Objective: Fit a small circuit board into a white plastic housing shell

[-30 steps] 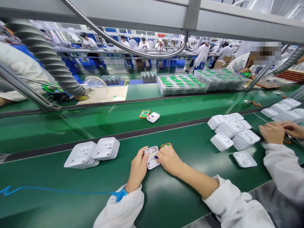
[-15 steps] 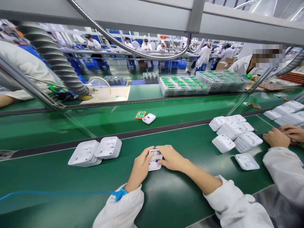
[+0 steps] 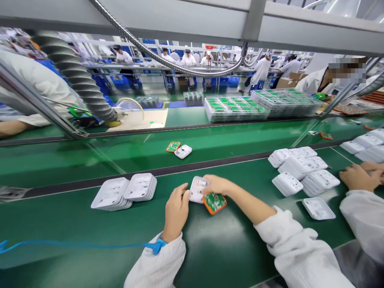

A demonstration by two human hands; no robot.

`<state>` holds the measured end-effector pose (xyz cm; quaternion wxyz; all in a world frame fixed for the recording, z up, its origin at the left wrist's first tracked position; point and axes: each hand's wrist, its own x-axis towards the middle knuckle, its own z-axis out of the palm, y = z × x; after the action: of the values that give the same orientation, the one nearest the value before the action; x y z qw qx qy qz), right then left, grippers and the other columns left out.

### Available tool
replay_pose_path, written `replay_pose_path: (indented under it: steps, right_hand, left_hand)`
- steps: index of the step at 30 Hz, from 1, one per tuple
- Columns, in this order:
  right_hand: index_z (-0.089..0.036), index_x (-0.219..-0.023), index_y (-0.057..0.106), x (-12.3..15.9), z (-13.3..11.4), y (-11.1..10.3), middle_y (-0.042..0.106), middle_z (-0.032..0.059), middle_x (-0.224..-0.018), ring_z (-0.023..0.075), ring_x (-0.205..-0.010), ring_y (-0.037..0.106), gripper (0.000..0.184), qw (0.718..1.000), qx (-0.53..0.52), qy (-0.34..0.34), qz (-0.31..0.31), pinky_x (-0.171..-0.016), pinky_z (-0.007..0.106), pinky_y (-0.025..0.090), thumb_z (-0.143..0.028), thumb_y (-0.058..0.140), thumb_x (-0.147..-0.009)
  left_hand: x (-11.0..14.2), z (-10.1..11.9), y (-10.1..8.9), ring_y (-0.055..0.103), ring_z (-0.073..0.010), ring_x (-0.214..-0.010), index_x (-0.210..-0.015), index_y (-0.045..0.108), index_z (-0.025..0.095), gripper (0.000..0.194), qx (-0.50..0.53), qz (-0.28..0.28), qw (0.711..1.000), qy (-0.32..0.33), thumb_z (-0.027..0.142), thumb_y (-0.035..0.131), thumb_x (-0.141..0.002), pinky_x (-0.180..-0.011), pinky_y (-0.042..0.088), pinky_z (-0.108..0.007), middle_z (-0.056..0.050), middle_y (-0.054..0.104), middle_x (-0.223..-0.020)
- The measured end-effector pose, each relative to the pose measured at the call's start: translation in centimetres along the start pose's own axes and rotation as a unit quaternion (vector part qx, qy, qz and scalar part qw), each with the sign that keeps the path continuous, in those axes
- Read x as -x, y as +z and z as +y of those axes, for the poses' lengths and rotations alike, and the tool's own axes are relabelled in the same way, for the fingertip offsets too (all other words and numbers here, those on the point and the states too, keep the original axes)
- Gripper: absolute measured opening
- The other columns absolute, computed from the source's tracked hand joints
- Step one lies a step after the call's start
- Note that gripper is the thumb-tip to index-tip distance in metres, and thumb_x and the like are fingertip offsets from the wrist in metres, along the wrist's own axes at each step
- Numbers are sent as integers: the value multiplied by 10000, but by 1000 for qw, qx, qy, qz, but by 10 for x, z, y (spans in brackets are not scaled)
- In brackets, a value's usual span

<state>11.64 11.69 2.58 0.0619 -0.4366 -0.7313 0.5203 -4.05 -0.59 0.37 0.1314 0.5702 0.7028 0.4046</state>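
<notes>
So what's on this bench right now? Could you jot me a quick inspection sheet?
Surface: green bench mat.
Job's things: white housing; green board in an orange frame.
Clutter: stacks of white covers, left and right.
Hands: left hand touching the housing; right hand on the housing and board.
Cables: blue wrist-strap cord.
Surroundings: conveyor belt carrying another board and housing; co-worker's hands to the right.

I am looking into an electronics assembly factory: long green conveyor belts [image 3: 228,140], stacked trays of circuit boards [image 3: 235,108], piles of white plastic housings [image 3: 303,168], and rows of white-coated workers [image 3: 189,59].
</notes>
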Motion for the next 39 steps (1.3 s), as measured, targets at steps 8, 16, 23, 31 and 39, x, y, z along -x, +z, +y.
replay_pose_path:
  steps: [8,16,23,31,39]
  right_hand:
    - [-127,-1276,431,-24,-26,-89,477,153,-1292,248,-1162,494,567,937,-16,-43,347,-944,388,421,-378,583,-791]
    - [-163,-1137,535,25,21,14,549,98,-1185,202,-1081,530,353,965,125,-171,156,-955,382,421,-240,591,-797]
    - [-173,-1139,517,38,35,33,524,94,-1208,201,-1159,456,340,949,169,-213,158,-983,387,391,-205,586,-808]
    - [-172,-1095,523,38,37,38,527,99,-1195,197,-1150,463,308,937,180,-236,184,-987,390,376,-166,586,-794]
    - [-180,-1061,535,29,42,40,572,69,-1095,178,-1049,495,256,934,157,-240,213,-923,355,413,-131,536,-810]
  left_hand:
    - [-4,-3,-22,465,-294,-1165,-1096,588,162,302,-200,166,964,52,295,425,-880,-964,340,-472,-142,560,-1220]
    - [-11,-14,-41,271,-368,-1325,-1225,507,85,413,-333,154,930,-19,284,394,-881,-1024,137,-646,-218,459,-1338]
    - [-1,15,-30,315,-329,-1319,-1263,477,88,415,-326,158,932,28,239,369,-891,-1054,43,-653,-193,506,-1309]
    - [18,15,13,461,-321,-1165,-1153,565,111,350,-342,2,936,84,209,371,-878,-1019,84,-707,-178,572,-1224]
    - [16,10,19,419,-316,-1234,-1175,540,147,340,-221,39,960,169,239,426,-868,-999,352,-520,-172,497,-1287]
